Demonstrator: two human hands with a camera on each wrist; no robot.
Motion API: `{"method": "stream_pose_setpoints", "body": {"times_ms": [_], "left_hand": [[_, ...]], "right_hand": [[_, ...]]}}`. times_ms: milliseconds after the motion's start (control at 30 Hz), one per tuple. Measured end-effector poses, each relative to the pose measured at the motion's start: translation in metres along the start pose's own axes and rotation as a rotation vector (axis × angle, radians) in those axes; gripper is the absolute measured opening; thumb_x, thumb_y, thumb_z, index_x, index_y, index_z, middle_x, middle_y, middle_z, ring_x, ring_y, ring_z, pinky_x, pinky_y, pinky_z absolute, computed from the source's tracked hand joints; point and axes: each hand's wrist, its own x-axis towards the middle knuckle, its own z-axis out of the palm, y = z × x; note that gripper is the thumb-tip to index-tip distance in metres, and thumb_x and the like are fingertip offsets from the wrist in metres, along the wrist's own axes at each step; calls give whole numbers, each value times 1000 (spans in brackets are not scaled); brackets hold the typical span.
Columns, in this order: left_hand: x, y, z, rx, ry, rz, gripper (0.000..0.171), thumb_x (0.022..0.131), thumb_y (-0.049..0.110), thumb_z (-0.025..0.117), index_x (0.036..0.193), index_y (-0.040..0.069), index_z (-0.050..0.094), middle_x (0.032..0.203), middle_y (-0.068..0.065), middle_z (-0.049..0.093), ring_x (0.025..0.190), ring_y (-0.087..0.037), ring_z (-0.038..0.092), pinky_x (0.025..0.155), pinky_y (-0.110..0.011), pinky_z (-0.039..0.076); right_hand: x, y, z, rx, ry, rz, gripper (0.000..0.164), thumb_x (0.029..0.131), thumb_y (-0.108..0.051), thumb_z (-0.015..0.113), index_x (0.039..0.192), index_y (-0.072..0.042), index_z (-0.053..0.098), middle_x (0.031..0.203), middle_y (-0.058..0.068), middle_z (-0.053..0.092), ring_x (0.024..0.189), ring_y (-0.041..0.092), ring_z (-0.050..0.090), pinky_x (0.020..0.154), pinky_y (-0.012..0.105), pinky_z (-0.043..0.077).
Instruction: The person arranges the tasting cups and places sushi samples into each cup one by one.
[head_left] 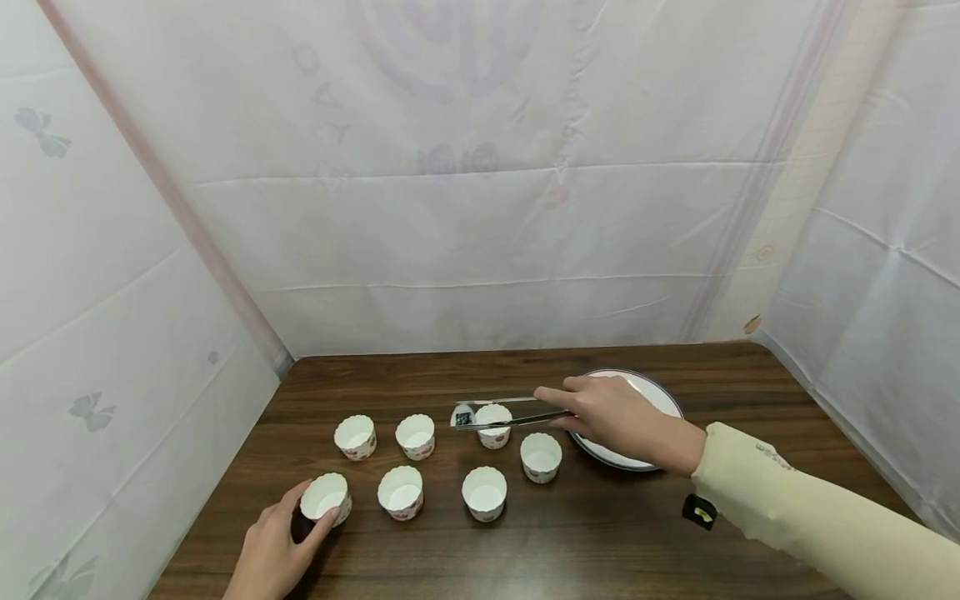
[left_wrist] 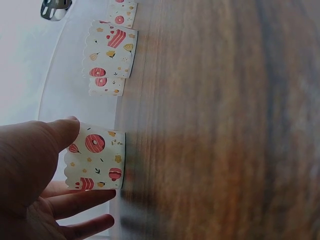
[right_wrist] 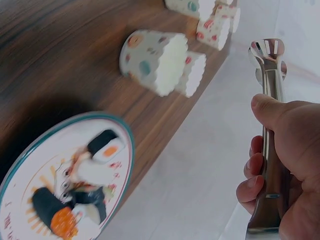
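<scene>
My left hand (head_left: 273, 542) holds a white paper baking cup (head_left: 326, 498) at the front left of the table, thumb on one side and fingers on the other. Donuts and cake slices are printed on the cup's wall in the left wrist view. My right hand (head_left: 618, 421) grips metal tongs (right_wrist: 272, 145) whose tips point left, above the cups. Between the tips in the head view is a small white piece with a dark patch (head_left: 463, 415), apparently sushi. One baking cup (head_left: 493, 437) stands beneath the tongs, partly covered by them.
Several other baking cups (head_left: 401, 493) stand apart across the dark wooden table (head_left: 585, 550). At the right, under my right forearm, lies a round plate (right_wrist: 127, 145) bearing several sushi pieces (right_wrist: 50, 210). Pale cloth sheets (head_left: 480, 250) hang behind and at both sides.
</scene>
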Motion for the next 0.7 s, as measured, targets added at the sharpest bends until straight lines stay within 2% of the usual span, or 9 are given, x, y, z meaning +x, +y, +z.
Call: {"method": "stream_pose_setpoints", "body": {"times_ms": [133, 367, 533, 700], "left_hand": [[0, 1, -1, -4, 4, 1, 74, 95, 44, 73, 140, -11, 52, 123, -43, 60, 112, -61, 58, 89, -69, 49], [0, 1, 0, -3, 39, 29, 71, 95, 43, 74, 137, -10, 54, 121, -42, 61, 111, -61, 59, 88, -69, 50], [-1, 1, -1, 3, 32, 23, 71, 95, 43, 73, 138, -11, 54, 122, -42, 60, 112, -61, 58, 89, -69, 49], [-1, 2, -1, 12, 23, 18, 71, 96, 43, 73, 138, -10, 54, 123, -43, 60, 113, -62, 57, 89, -69, 49]], "right_hand": [[9, -9, 4, 13, 21, -42, 39, 86, -26, 85, 121, -18, 69, 75, -5, 50, 55, 8, 48, 49, 27, 46], [24, -25, 11, 49, -17, -70, 39, 87, -26, 84, 122, -18, 70, 75, -5, 52, 55, 9, 51, 47, 26, 45], [33, -33, 19, 63, -22, -101, 39, 88, -30, 83, 123, -18, 70, 75, -6, 52, 55, 7, 50, 48, 22, 45], [43, -40, 26, 37, -21, -146, 34, 92, -34, 79, 121, -20, 65, 74, -6, 50, 55, 8, 48, 45, 24, 43]]}}
